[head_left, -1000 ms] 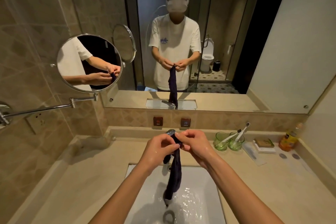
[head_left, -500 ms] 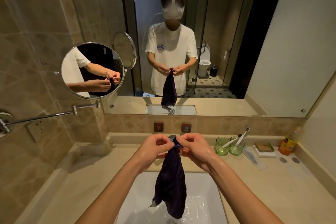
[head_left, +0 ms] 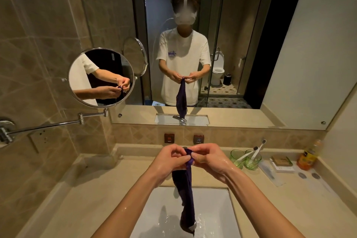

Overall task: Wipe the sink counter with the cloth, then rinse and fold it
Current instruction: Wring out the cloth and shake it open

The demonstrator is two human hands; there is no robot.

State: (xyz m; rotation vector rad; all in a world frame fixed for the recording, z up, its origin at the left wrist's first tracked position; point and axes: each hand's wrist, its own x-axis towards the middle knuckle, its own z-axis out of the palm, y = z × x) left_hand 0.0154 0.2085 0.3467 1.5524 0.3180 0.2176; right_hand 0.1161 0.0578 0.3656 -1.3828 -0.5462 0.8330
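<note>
Hotel-style bathroom, at the vanity

Beige tiled walls, a white sink [head_left: 212, 208] set in a stone counter [head_left: 92, 195], wall mirror [head_left: 289, 63], swing-arm shaving mirror [head_left: 101, 77] (toilet [head_left: 218, 69] reflected behind), toothbrush glasses [head_left: 245, 158].

Faucet [head_left: 184, 148] almost wholly hidden behind hands, 12 o'clock of sink [head_left: 216, 199]; only dark top shows. Sink front cut off by bottom edge, 6 o'clock. Cloth [head_left: 186, 195] upper end buried between fingers of left hand [head_left: 171, 157] and right hand [head_left: 207, 157]. Label on orange bottle [head_left: 307, 157], 3 o'clock, too small to read. Face in wall mirror [head_left: 289, 63] blurred.
</note>
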